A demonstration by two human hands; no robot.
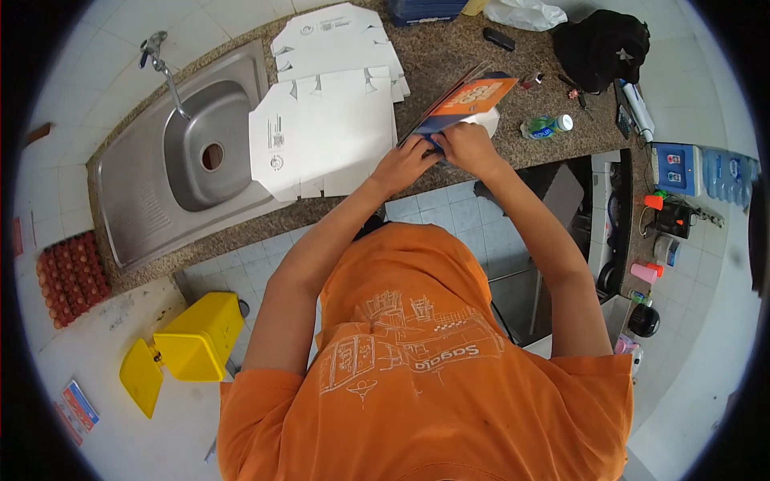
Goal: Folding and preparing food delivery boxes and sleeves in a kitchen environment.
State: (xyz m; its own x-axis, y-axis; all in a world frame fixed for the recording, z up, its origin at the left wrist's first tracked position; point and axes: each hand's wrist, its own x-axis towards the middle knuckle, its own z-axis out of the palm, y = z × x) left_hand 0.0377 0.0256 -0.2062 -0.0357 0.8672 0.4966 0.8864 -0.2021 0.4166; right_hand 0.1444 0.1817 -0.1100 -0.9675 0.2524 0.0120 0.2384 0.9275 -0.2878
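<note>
A printed cardboard box (475,101), orange and dark blue on its outer face, stands partly folded at the counter's front edge. My left hand (404,161) grips its lower near corner from the left. Close beside it, my right hand (466,147) holds the same corner, thumb near the left fingertips. The two hands hide the fold between them. To the left lie flat white cardboard box blanks (337,129) with cut tabs and small print, overlapping a further stack of blanks (337,42) behind.
A steel sink (210,120) with a tap (162,66) is at the left. Right of the box stands a small plastic bottle (546,127); behind it are a black cap (601,51), a dark phone-like object (498,39) and a white plastic bag (524,13). A yellow bin (198,340) stands lower left.
</note>
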